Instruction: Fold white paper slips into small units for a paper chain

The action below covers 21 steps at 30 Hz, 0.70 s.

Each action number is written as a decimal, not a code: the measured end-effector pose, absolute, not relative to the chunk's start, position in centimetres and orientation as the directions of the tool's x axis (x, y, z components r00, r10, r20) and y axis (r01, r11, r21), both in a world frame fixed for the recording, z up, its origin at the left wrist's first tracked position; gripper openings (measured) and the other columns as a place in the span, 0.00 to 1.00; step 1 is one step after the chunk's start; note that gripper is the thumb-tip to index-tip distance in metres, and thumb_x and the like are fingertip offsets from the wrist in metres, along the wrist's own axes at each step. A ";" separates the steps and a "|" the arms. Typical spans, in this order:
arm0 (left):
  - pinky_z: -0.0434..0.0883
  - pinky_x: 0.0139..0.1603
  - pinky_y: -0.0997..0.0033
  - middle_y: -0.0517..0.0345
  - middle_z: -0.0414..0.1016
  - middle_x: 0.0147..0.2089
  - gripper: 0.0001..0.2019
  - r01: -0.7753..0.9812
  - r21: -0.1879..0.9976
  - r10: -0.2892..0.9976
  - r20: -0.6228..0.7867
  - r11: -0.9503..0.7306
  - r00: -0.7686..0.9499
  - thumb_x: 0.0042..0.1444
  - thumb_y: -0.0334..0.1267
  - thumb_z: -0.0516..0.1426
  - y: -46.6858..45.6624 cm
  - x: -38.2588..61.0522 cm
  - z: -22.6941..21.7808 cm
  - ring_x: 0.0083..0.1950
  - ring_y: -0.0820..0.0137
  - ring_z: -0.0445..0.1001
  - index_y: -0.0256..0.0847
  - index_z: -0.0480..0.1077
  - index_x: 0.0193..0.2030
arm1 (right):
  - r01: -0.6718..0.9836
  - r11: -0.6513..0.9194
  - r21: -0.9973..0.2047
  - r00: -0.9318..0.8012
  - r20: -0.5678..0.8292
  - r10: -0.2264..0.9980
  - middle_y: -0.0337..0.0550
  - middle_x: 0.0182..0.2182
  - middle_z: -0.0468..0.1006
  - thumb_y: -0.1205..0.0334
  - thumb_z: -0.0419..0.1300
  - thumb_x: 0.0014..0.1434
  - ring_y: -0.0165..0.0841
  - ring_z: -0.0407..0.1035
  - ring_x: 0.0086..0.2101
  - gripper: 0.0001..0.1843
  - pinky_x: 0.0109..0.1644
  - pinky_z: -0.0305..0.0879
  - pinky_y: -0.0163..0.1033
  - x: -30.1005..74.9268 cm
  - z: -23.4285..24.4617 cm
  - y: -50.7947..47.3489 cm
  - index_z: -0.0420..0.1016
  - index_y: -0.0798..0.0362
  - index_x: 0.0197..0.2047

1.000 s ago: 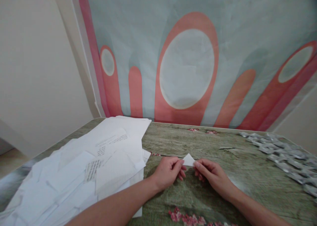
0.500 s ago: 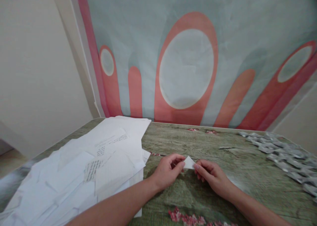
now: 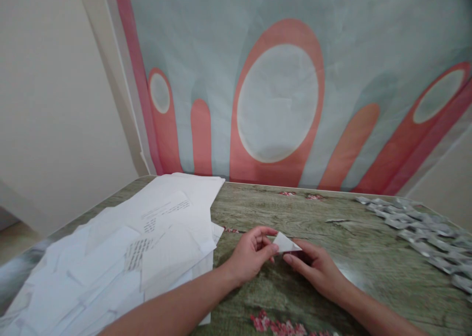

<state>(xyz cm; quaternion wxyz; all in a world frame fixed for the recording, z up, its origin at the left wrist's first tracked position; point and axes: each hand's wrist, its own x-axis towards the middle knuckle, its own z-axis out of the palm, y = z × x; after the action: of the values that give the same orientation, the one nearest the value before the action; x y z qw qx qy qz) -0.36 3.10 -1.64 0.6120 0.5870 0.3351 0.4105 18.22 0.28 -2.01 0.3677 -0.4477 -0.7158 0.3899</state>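
Observation:
A small folded piece of white paper (image 3: 285,242) is held between both hands just above the green wood-grain table (image 3: 332,257). My left hand (image 3: 252,255) pinches its left edge with thumb and forefinger. My right hand (image 3: 313,266) lies under and beside its right end, fingers curled against it. The piece shows a pointed, triangular shape.
A spread of white paper sheets (image 3: 147,238), some with printed text, covers the table's left side. Several small folded silvery-grey pieces (image 3: 416,228) lie in a scatter at the right. A patterned red and grey-blue cloth (image 3: 276,95) hangs behind the table.
The paper piece has turned from an upright flap to a flatter, pointed triangle. My right hand has shifted slightly lower under it. My left hand stays pinched on it.

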 end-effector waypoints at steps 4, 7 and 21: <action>0.64 0.31 0.75 0.64 0.64 0.27 0.21 -0.119 0.992 0.881 0.085 -0.033 0.465 0.51 0.39 0.60 2.5 -0.2 -1.5 0.27 0.75 0.66 0.36 0.64 0.51 | 0.398 0.358 -0.845 -0.326 0.234 0.916 0.41 0.30 0.74 0.53 0.55 0.59 0.34 0.66 0.32 0.13 0.36 0.61 0.36 18.2 -1.8 0.2 0.74 0.52 0.32; 0.65 0.32 0.74 0.63 0.64 0.28 0.24 -0.058 0.993 0.844 0.116 -0.100 0.524 0.54 0.39 0.57 2.2 -0.3 -1.3 0.29 0.74 0.67 0.41 0.62 0.58 | 0.400 0.374 -0.837 -0.323 0.253 0.912 0.41 0.30 0.74 0.54 0.55 0.60 0.35 0.67 0.32 0.12 0.38 0.61 0.36 18.2 -1.8 0.2 0.76 0.51 0.36; 0.65 0.47 0.67 0.52 0.72 0.47 0.18 0.230 0.888 0.815 0.228 -0.399 0.533 0.59 0.37 0.52 1.8 -0.7 -0.2 0.44 0.64 0.69 0.41 0.67 0.56 | 0.388 0.355 -0.850 -0.312 0.241 0.919 0.40 0.29 0.73 0.54 0.54 0.60 0.38 0.67 0.35 0.12 0.41 0.63 0.39 18.1 -2.1 0.3 0.74 0.50 0.40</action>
<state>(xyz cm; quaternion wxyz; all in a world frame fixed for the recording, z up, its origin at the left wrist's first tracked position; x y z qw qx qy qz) -0.73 1.75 -0.22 0.4285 0.7635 0.3421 0.3412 18.14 0.28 -2.10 0.3794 -0.4472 -0.7305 0.3498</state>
